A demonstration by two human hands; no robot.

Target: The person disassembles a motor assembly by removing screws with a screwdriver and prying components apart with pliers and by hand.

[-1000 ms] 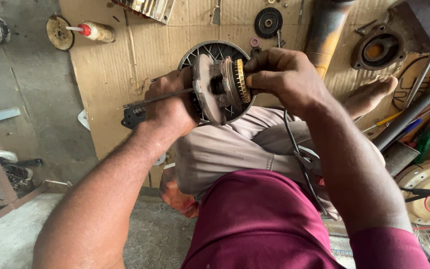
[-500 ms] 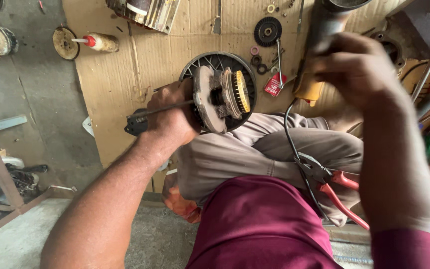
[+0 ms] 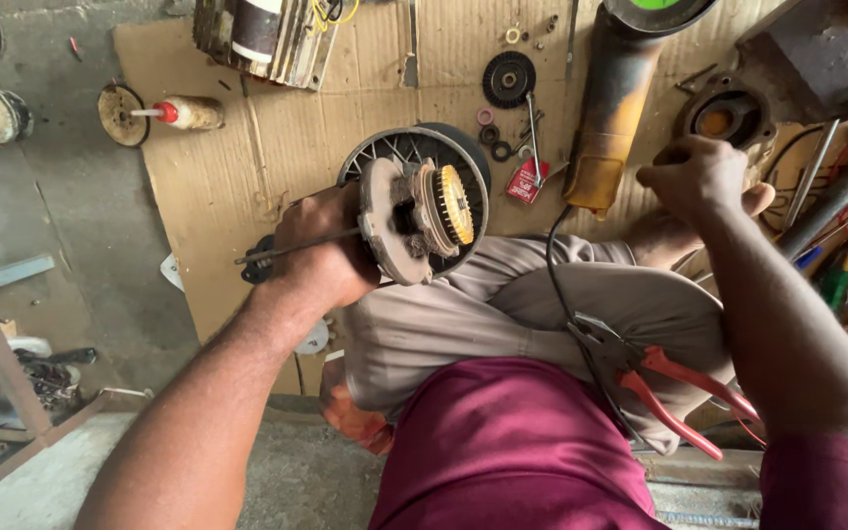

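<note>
Head view showed the left hand (image 3: 316, 250) clenched around a screwdriver (image 3: 287, 247) and the edge of a motor assembly (image 3: 419, 211), bracing it upright on the knee, probably so its yellow gear faced up. The right hand (image 3: 699, 177) hung loosely curled over the angle grinder (image 3: 612, 108), holding nothing. Red pliers (image 3: 674, 388) lay on the lap. Cardboard (image 3: 208, 186) covered the grey concrete floor, strewn with washers, a black disc (image 3: 508, 79) and a glue bottle (image 3: 184, 112).

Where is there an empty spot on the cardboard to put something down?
Bare cardboard lies between the small bottle and the motor assembly held by the left hand. It is crowded around the washers, grinder and right hand.
</note>
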